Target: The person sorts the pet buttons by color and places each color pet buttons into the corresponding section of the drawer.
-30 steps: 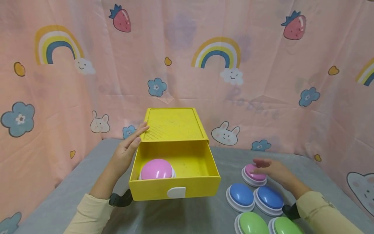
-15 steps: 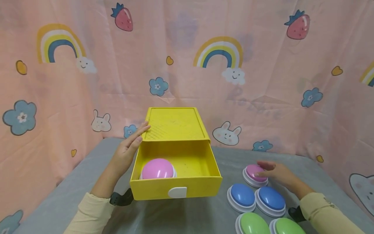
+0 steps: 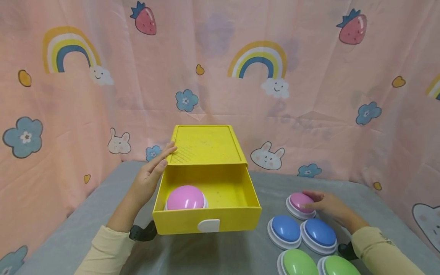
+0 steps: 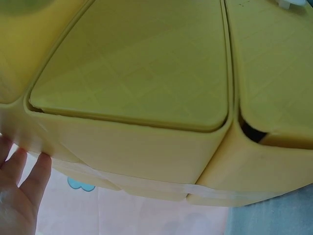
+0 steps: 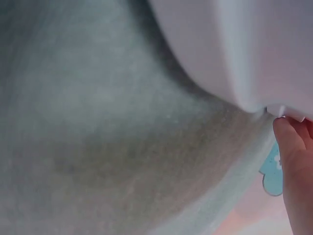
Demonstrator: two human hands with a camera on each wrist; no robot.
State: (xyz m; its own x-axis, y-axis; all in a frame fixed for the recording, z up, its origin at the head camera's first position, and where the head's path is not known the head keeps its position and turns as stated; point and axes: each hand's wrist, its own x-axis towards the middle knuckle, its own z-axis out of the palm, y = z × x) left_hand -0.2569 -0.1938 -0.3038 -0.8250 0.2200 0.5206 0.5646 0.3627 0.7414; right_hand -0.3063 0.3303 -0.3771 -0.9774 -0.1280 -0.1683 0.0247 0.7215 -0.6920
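Note:
In the head view, a yellow drawer box (image 3: pixel 209 145) stands in the middle with its drawer (image 3: pixel 178 223) pulled out. A pink dome button (image 3: pixel 185 197) on a white base sits at the left inside the drawer. My left hand (image 3: pixel 148 179) rests on the box's left side with extended fingers; the left wrist view shows those fingertips (image 4: pixel 41 164) against the yellow wall. At the right, my right hand (image 3: pixel 330 206) holds a second pink dome button (image 3: pixel 298 202) by its right side, thumb in front and fingers behind. That button stands on the grey cloth.
Two blue dome buttons (image 3: pixel 285 228) and two green ones (image 3: pixel 299 263) stand in front of the right-hand pink button, close together. Grey cloth (image 3: pixel 264 187) covers the table. A pink printed curtain (image 3: pixel 213 95) hangs behind it.
My right hand has come down from above the right-hand pink button and closed at its right side. The left hand stays on the box. The head view has shifted slightly.

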